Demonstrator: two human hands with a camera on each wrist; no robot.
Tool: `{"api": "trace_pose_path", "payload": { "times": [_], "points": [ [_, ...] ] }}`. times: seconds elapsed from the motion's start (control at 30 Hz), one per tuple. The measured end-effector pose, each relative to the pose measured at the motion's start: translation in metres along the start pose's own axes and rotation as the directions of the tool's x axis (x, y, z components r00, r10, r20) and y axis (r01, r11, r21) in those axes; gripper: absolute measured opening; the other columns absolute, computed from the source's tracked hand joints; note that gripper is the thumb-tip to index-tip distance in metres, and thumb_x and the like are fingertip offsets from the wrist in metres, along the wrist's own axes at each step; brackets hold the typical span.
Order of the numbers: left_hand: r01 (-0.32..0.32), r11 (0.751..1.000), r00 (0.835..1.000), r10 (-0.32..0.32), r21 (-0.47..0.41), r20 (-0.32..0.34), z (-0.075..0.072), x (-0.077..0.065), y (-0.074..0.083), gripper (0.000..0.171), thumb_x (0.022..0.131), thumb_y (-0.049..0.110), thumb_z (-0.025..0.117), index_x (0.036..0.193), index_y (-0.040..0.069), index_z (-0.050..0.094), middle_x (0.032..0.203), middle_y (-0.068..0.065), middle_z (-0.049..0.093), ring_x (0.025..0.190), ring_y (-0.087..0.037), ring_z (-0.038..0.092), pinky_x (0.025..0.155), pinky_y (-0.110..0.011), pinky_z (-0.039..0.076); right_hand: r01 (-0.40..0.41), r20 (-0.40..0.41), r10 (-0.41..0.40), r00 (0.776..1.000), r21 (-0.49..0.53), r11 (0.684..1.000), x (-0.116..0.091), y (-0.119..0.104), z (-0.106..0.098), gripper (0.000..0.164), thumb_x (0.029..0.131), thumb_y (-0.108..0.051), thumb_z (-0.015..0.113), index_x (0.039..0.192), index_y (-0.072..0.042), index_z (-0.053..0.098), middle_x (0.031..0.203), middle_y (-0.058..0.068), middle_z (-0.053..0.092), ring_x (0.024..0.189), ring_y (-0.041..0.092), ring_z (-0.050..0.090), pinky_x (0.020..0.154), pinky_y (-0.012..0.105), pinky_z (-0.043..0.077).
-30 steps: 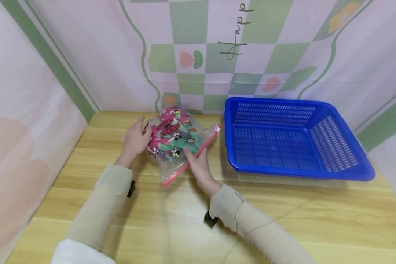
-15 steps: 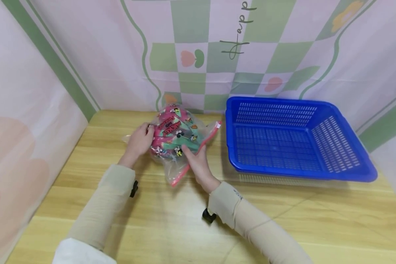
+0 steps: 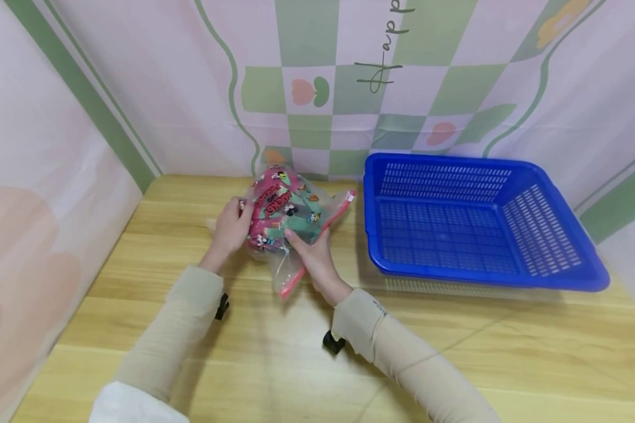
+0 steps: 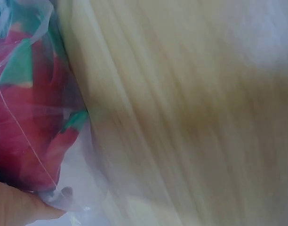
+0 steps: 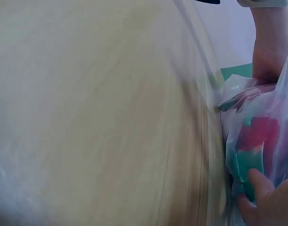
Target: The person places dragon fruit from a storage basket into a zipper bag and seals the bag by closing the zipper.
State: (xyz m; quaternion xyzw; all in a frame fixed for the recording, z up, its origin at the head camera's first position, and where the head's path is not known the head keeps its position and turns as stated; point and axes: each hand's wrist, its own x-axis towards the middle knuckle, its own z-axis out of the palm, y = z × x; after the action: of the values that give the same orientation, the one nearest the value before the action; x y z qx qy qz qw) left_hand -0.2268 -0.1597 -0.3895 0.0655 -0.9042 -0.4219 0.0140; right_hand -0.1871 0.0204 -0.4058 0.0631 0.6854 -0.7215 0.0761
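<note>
A clear zip bag (image 3: 286, 202) with a pink-red closure strip (image 3: 337, 212) is held above the table in the head view. Soft pink and green contents fill it, and cartoon figures with lettering are printed on its face. My left hand (image 3: 231, 230) grips the bag's left side, thumb on the near face and fingers mostly hidden behind. At the strip side, my right hand (image 3: 317, 264) holds the bag with its thumb across the front; its other fingers are hidden underneath. The left wrist view catches part of the bag (image 4: 33, 122) above a thumb.
To the right of the bag stands a blue perforated plastic basket (image 3: 487, 279) with nothing in it. The wooden table (image 3: 275, 364) meets a patterned cloth backdrop (image 3: 307, 132) behind, with more cloth at the left and right.
The bag and my left hand have shifted slightly right. My right thumb has slid a little left over the bag's face, and the strip's lower end has swung right toward that hand.
</note>
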Motion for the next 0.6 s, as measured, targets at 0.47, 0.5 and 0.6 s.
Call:
{"api": "trace_pose_path", "payload": {
  "times": [0.47, 0.5, 0.6],
  "points": [
    [0.067, 0.975, 0.992, -0.087, -0.213, -0.09, 0.006, -0.01, 0.002, 0.041, 0.098, 0.028, 0.04, 0.127, 0.0, 0.048, 0.123, -0.022, 0.056, 0.105, -0.033, 0.054, 0.096, -0.046, 0.048, 0.086, 0.012, -0.086, 0.996, -0.074, 0.994, 0.003, 0.003, 0.003, 0.08, 0.085, -0.02, 0.071, 0.149, -0.012, 0.023, 0.152, 0.014, 0.031, 0.142, 0.028, 0.03, 0.121, 0.042, 0.02],
    [0.063, 0.974, 0.992, -0.085, -0.218, -0.096, 0.005, -0.01, 0.002, 0.041, 0.098, 0.028, 0.04, 0.127, -0.001, 0.048, 0.123, -0.022, 0.057, 0.105, -0.033, 0.054, 0.096, -0.045, 0.047, 0.099, 0.024, -0.098, 0.995, -0.06, 0.993, 0.004, 0.003, 0.004, 0.079, 0.085, -0.019, 0.07, 0.149, -0.011, 0.023, 0.152, 0.013, 0.032, 0.143, 0.027, 0.03, 0.122, 0.042, 0.019],
    [0.056, 0.97, 0.99, -0.085, -0.236, -0.115, 0.003, -0.011, 0.002, 0.041, 0.097, 0.027, 0.041, 0.126, -0.001, 0.048, 0.123, -0.022, 0.056, 0.106, -0.033, 0.054, 0.097, -0.046, 0.047, 0.118, 0.057, -0.116, 0.992, -0.02, 0.993, 0.004, 0.002, 0.006, 0.078, 0.086, -0.014, 0.068, 0.149, -0.011, 0.021, 0.153, 0.011, 0.033, 0.144, 0.026, 0.029, 0.122, 0.041, 0.018]
  ]
}}
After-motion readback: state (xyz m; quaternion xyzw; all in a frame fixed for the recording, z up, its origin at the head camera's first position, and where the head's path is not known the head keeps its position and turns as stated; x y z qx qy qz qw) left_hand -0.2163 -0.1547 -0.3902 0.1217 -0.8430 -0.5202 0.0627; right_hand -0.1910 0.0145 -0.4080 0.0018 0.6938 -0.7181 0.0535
